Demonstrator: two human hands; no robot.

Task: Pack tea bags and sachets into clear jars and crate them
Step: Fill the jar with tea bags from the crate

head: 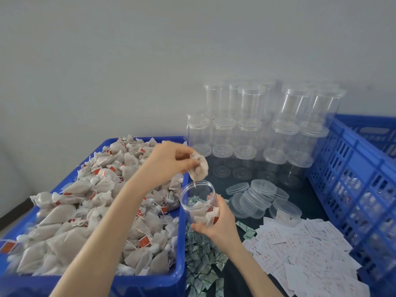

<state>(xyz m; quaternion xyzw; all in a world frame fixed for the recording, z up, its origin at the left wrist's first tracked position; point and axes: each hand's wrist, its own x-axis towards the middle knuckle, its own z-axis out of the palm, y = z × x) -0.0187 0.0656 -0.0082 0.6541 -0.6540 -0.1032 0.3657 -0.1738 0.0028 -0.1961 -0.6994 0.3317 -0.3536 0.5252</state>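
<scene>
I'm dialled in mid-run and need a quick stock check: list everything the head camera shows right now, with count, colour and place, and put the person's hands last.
Blue plastic tray: one, left, heaped with tea bags.
Beige mesh tea bags with red tags: too many to count, in the tray.
Open clear plastic jar: one, centre, a few tea bags and a green sachet inside.
Lidded clear plastic jars: many, stacked against the wall.
Loose clear plastic lids: a pile, in front of the stack.
Small green-and-white sachets: many, beside the tray.
White paper slips with red print: many, right front.
Blue slotted plastic crate: one, far right.
Left hand: pinching one tea bag above the open jar.
Right hand: holding the open jar.
</scene>
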